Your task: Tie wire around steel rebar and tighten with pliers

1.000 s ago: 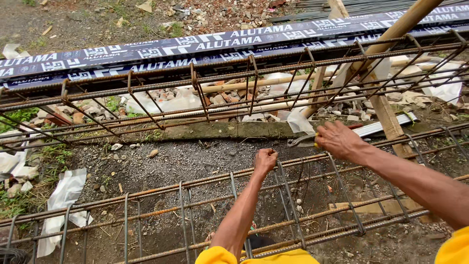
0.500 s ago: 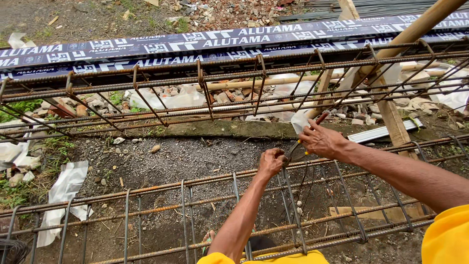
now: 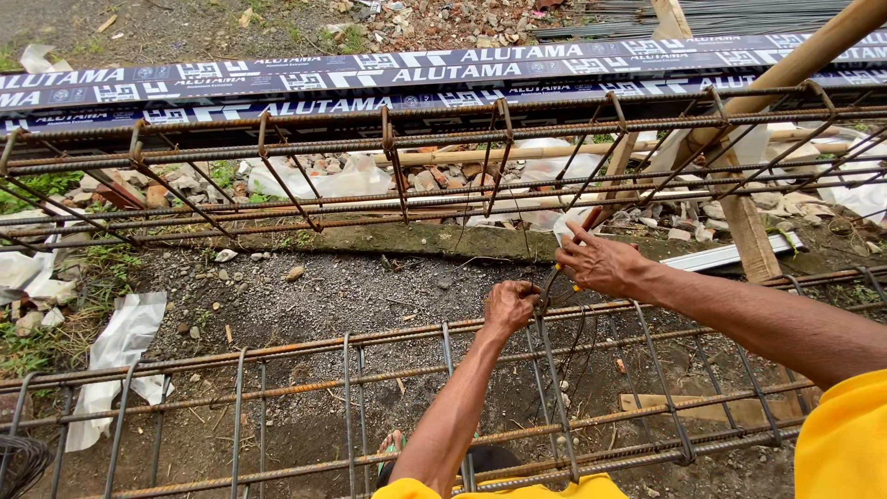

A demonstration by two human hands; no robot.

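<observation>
The left hand (image 3: 511, 306) is clenched on the near rebar cage (image 3: 370, 344), at a stirrup crossing. At 2 o'clock, the right hand (image 3: 601, 263) grips a small tool (image 3: 565, 242). The thin tie wire (image 3: 577, 337) could slip if twisted loosely.

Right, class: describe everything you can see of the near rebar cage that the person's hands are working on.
The near rebar cage is a long frame of rusty brown steel bars, lying roughly level across the lower picture above gravelly ground. Long ribbed bars run left to right; thinner stirrups cross them at intervals. The left hand grips its top bar at a stirrup, where thin dark wire hangs down. The right hand is just above it, holding a tool with a partly hidden handle. A second cage lies apart, beyond it.
</observation>
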